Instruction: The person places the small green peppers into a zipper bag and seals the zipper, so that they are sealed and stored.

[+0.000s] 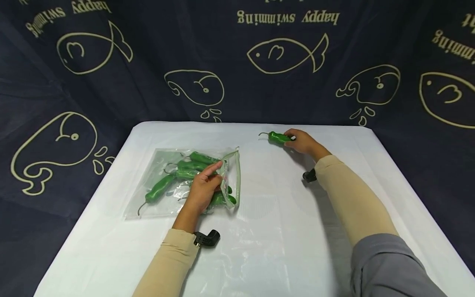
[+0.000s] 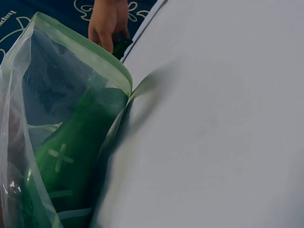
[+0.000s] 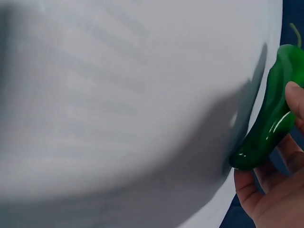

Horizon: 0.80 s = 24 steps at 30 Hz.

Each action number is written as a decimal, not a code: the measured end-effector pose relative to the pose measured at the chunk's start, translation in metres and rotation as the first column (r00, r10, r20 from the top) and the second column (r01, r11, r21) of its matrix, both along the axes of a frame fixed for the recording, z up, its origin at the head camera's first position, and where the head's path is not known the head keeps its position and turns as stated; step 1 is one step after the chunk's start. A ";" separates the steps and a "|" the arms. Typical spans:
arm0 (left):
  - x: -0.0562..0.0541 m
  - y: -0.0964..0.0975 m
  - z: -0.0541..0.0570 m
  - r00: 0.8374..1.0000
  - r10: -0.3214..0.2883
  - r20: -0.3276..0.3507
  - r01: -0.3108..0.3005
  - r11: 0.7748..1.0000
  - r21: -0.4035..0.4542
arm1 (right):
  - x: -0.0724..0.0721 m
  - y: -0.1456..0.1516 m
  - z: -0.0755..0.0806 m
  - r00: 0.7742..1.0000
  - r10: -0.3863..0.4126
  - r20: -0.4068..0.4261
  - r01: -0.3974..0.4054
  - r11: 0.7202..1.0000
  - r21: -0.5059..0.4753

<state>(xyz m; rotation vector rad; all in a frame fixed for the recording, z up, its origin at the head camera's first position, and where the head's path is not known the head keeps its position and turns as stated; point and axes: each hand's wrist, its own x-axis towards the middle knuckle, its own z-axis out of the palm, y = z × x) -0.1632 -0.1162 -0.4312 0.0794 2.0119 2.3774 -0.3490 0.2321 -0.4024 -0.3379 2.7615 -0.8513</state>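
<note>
In the head view a clear zip bag (image 1: 144,165) lies on the left of the table, with several green peppers (image 1: 160,187) inside. My left hand (image 1: 203,187) reaches over it and pinches the upper layer near the mouth, which stands open toward the right. The left wrist view shows the bag's green zip strip (image 2: 90,42) and a blurred green pepper (image 2: 71,156) within. Farther back on the right, my right hand (image 1: 302,142) grips a single green pepper (image 1: 277,138) by its lower end, its stem pointing left. Thumb and fingers hold that pepper (image 3: 270,114) in the right wrist view.
A white cover lies over the table (image 1: 267,239). Behind it hangs a dark blue cloth (image 1: 237,95) printed with fish and whales. Each wrist wears a small black camera, one on the left (image 1: 208,238) and one on the right (image 1: 309,176).
</note>
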 end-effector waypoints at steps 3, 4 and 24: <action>0.000 0.000 0.000 1.000 -0.004 -0.005 0.004 1.000 -0.008 | 0.003 0.002 0.000 1.000 -0.017 0.017 0.018 0.999 -0.044; 0.000 0.000 0.000 1.000 -0.006 -0.009 0.006 1.000 -0.009 | 0.004 0.003 0.000 1.000 -0.019 0.023 0.020 0.998 -0.058; 0.000 0.000 -0.001 0.999 0.007 -0.032 -0.007 1.000 0.020 | 0.039 -0.011 -0.007 0.993 0.109 0.043 -0.099 0.977 -0.191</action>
